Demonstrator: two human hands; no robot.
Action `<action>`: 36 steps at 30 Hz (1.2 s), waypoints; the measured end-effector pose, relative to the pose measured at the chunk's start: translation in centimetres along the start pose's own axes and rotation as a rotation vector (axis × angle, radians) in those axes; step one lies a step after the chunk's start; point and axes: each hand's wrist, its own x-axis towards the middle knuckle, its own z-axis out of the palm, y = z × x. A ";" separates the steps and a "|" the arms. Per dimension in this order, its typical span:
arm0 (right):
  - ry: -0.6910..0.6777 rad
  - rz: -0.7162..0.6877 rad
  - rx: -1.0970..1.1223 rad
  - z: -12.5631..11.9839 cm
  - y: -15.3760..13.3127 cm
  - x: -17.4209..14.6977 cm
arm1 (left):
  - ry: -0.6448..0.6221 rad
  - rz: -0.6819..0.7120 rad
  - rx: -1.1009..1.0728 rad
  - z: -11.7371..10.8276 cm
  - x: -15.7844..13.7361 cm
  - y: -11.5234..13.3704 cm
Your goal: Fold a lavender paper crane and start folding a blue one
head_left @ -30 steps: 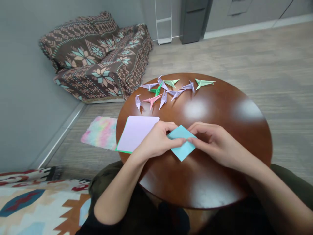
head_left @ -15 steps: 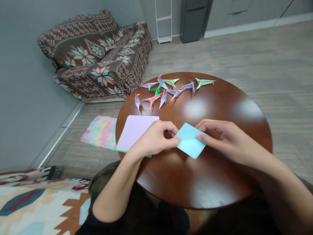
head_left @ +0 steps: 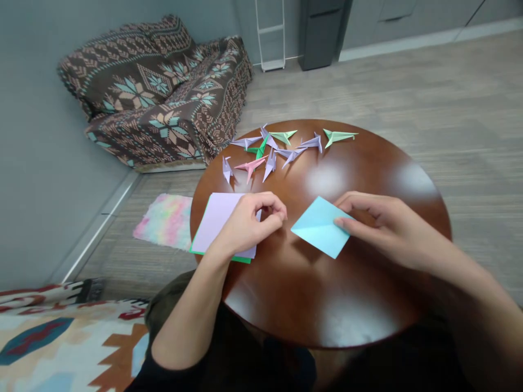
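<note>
A light blue square of folded origami paper is pinched at its right corner between the thumb and fingers of my right hand. A faint crease crosses its middle. My left hand is apart from the blue paper, its thumb and fingertips drawn together with nothing seen in them. Under that hand lies a stack of origami paper, lilac on top with green edges showing below. Several folded paper cranes in lilac, green and pink lie at the far side of the table, two of them pale green.
The round brown table has glossy light reflections. Beyond it at the left stands a sofa under a patterned cover. A pastel fluffy mat lies on the floor, and a white rack stands by the wall.
My left hand has let go of the blue paper and moved left. The right hand keeps hold of the paper, which has shifted slightly right and turned a little.
</note>
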 end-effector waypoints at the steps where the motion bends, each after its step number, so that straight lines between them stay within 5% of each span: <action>1: 0.002 -0.008 -0.012 0.1 -0.1 0.0 | -0.010 0.026 -0.005 0.1 0.0 0.1; 15: 0.014 -0.010 -0.007 -0.1 -0.3 0.1 | -0.188 0.136 0.132 0.5 -0.4 0.0; 22: 0.052 0.024 0.003 -0.7 0.1 -0.2 | -0.036 0.050 0.012 0.3 -0.1 -0.1; 27: 0.106 -0.004 -0.044 -0.3 -0.1 -0.1 | -0.087 -0.102 -0.301 1.0 0.0 -0.1; 36: 0.144 -0.005 -0.071 0.5 -0.7 0.2 | -0.004 -0.165 -0.293 1.8 0.0 -0.3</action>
